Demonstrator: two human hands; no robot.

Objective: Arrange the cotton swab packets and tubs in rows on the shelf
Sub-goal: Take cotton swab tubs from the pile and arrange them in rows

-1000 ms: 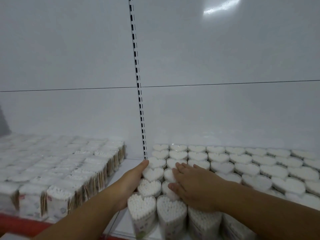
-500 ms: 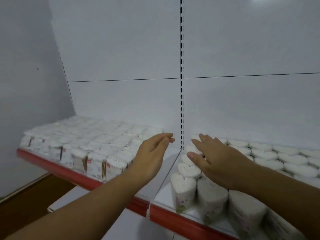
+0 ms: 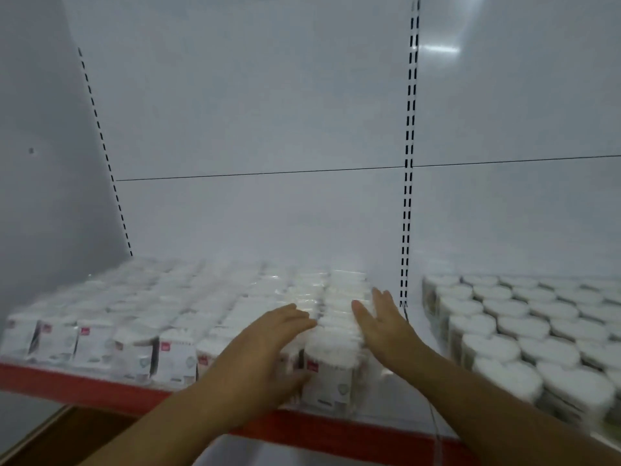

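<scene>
Rectangular cotton swab packets (image 3: 174,317) stand in tight rows on the left part of the white shelf (image 3: 396,408). Heart-shaped tubs (image 3: 524,327) fill the right part. My left hand (image 3: 268,351) lies flat, fingers straight, on the packet tops beside the rightmost column of packets (image 3: 339,317). My right hand (image 3: 379,321) presses with straight fingers against the right side of that column. The column sits between both hands. Neither hand grips anything.
A red strip (image 3: 84,385) runs along the shelf's front edge. A slotted upright (image 3: 408,196) divides the white back wall between packets and tubs. A narrow bare gap of shelf separates the two groups. A grey side wall (image 3: 40,163) closes the left end.
Both hands left the heart-shaped tubs and moved left to the packets. The view swung left with them. The hands now flank the rightmost packet column.
</scene>
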